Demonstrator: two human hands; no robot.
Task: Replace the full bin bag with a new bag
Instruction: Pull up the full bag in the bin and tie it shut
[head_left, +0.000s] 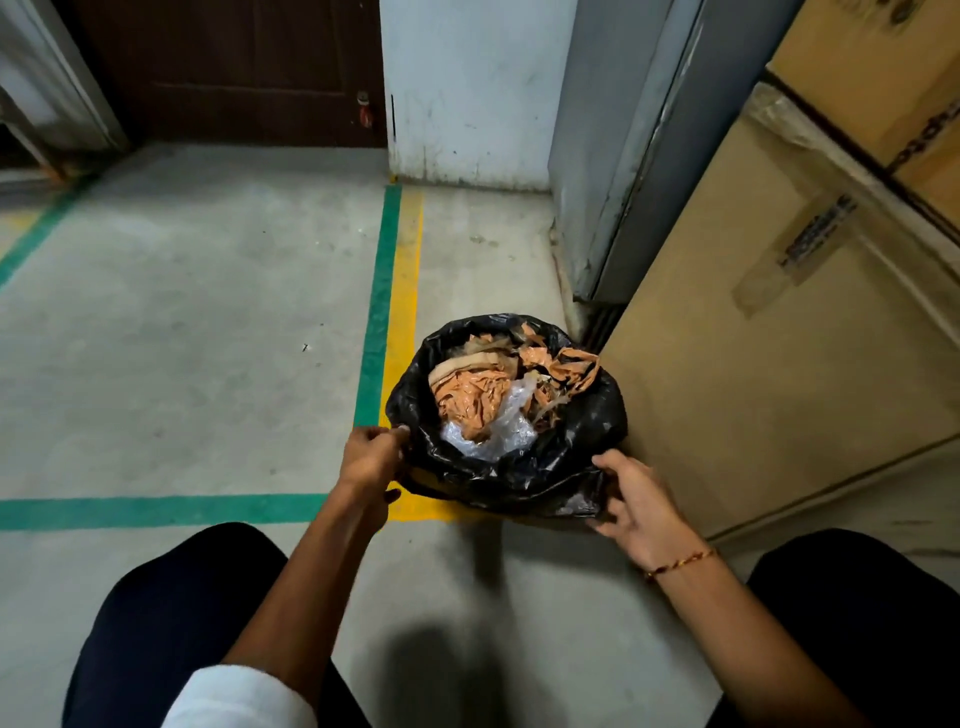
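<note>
A black bin bag stands on the concrete floor, folded over the rim of a bin that it hides. It is filled to the top with crumpled orange-brown tape and clear plastic wrap. My left hand pinches the bag's left rim with curled fingers. At the bag's near right edge, my right hand touches the black plastic with spread, slightly bent fingers. No new bag is in view.
A large cardboard box stands right beside the bag, with another stacked above. A grey metal cabinet and white wall lie behind. Green and yellow floor lines run left of the bag. My knees fill the bottom corners.
</note>
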